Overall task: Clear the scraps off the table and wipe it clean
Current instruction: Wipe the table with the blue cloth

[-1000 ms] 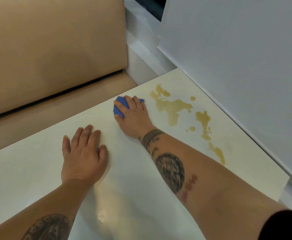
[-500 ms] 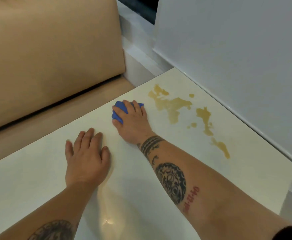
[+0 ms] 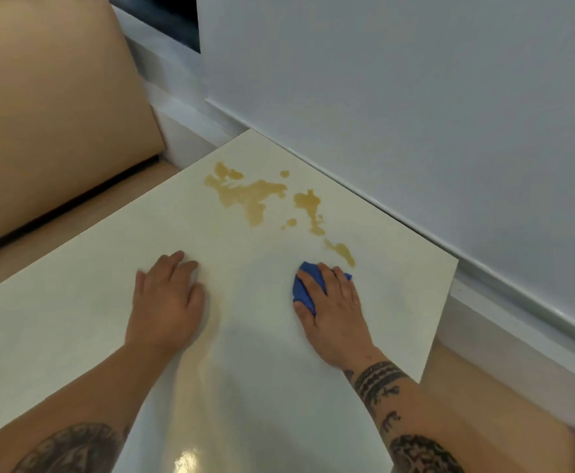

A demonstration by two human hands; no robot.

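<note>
On the far left you have the tan cushioned bench (image 3: 50, 131) running behind the cream table (image 3: 57, 336). Your left hand (image 3: 168, 302) lies flat on the tabletop, fingers straight and close together, holding nothing. Past it, toward the far corner, the yellow-brown spill (image 3: 248, 196) spreads in several blotches, trailing toward the right edge. Your right hand (image 3: 334, 308) presses a bunched blue cloth (image 3: 305, 288) onto the table, fingers draped over it, just short of the nearest blotch of the spill. The grey wall panel (image 3: 416, 97) borders the table on the right.
</note>
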